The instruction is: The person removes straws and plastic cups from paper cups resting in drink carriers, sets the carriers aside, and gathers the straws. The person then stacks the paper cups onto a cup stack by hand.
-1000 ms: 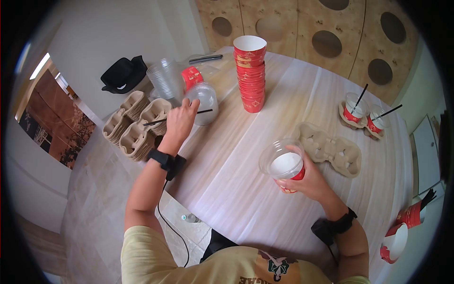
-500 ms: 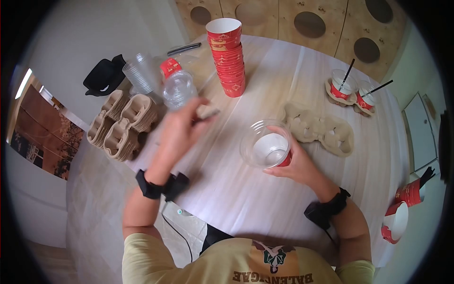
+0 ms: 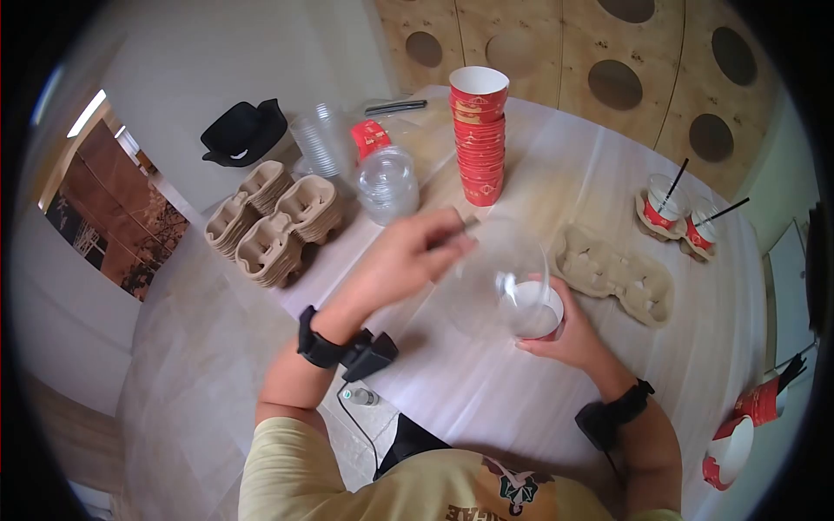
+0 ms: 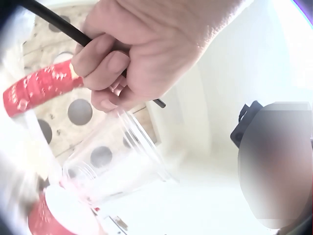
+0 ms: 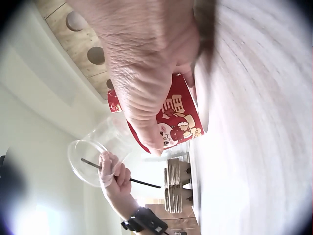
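Observation:
My left hand [image 3: 439, 247] hovers over the table's middle, pinching a thin black straw [image 4: 54, 19] and holding a clear plastic dome lid [image 3: 497, 267] tilted just left of a red paper cup [image 3: 539, 314]. In the left wrist view the left hand [image 4: 115, 63] curls round the straw, with the clear lid [image 4: 112, 171] under it. My right hand [image 3: 565, 334] grips the red cup from the right, on the table. The right wrist view shows the right hand [image 5: 146, 73] wrapped round the red cup [image 5: 173, 117], with the clear lid [image 5: 95, 156] and straw [image 5: 142, 182] beyond.
A tall stack of red cups [image 3: 479, 139] stands at the back. Clear lids [image 3: 388, 182], clear cups [image 3: 317, 143] and stacked cardboard carriers [image 3: 274, 226] sit at the left. An empty carrier [image 3: 612, 273] lies right of the cup; another holds two lidded cups with straws [image 3: 682, 217].
My left hand has swung from the lid stack at the left over to the red cup, carrying the straw. The clear lid, earlier on the cup, is now tilted off it in my left hand.

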Motion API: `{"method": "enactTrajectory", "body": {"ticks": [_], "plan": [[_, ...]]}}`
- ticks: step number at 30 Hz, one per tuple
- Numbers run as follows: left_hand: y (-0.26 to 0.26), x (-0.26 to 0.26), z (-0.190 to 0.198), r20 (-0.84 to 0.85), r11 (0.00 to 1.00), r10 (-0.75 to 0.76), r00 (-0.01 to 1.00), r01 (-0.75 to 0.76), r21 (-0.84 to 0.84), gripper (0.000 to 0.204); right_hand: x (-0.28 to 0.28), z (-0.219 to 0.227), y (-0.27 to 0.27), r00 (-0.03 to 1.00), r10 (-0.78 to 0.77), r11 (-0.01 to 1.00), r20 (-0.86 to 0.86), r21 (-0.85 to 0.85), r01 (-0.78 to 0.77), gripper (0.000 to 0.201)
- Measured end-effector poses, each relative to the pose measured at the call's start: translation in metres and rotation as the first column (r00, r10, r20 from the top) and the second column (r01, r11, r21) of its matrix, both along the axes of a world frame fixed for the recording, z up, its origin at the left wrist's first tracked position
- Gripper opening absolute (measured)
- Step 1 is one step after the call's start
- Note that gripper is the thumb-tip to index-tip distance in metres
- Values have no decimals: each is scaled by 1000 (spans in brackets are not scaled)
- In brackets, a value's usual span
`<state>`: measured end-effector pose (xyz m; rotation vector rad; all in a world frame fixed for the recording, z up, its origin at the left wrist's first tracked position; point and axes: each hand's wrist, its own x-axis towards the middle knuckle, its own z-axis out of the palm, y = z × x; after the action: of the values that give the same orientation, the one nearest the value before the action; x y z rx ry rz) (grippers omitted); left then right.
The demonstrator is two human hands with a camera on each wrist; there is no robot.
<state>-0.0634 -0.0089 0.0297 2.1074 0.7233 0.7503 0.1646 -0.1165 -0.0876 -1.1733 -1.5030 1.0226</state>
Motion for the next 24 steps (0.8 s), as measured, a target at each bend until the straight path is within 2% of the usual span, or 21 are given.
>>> {"method": "enactTrajectory", "body": {"ticks": [2,4,6,8,9,11,12,14,16,18,19,20,22,23,24], "plan": [[22,-19,22,102,976,208,973,-213,47,15,-1,5,0,992,-22,994,126,106,9,87],[62,-40,43,257,874,429,866,-470,127,15,-2,4,0,996,-23,993,84,114,13,85],[119,-75,61,354,766,512,783,-602,225,19,-2,4,-1,999,-26,992,43,126,20,83],[148,-95,81,317,513,722,615,-783,352,26,-3,6,-1,1000,-2,994,9,105,1,74],[165,-106,87,323,509,720,614,-784,355,26,-3,5,0,1000,-1,994,10,112,-1,74],[193,-121,88,282,384,830,481,-860,337,27,-2,2,1,994,-17,984,111,180,-3,64],[201,-124,86,287,380,829,480,-861,339,27,-2,3,2,994,-16,983,111,186,-5,64],[209,-126,83,215,292,896,387,-882,369,24,0,5,0,976,-20,977,215,211,-26,59],[222,-128,77,185,294,910,371,-892,344,24,-2,10,-1,970,-26,975,243,222,-29,60],[237,-133,69,86,296,930,357,-867,400,26,-4,15,-2,963,-31,973,269,229,-32,60],[236,-132,70,4,342,924,382,-833,435,34,-5,16,-3,962,-42,972,268,232,-23,63],[235,-129,66,0,346,923,385,-831,435,34,-5,17,-3,962,-53,972,267,234,-12,65],[225,-117,56,114,71,979,169,-808,584,45,-5,15,-3,979,-44,985,198,171,9,69],[214,-113,60,111,115,968,227,-787,606,52,-5,13,-3,991,-43,993,125,112,29,74],[191,-98,62,139,181,928,346,-743,644,46,-5,11,-3,991,-60,993,120,106,47,74]]}}
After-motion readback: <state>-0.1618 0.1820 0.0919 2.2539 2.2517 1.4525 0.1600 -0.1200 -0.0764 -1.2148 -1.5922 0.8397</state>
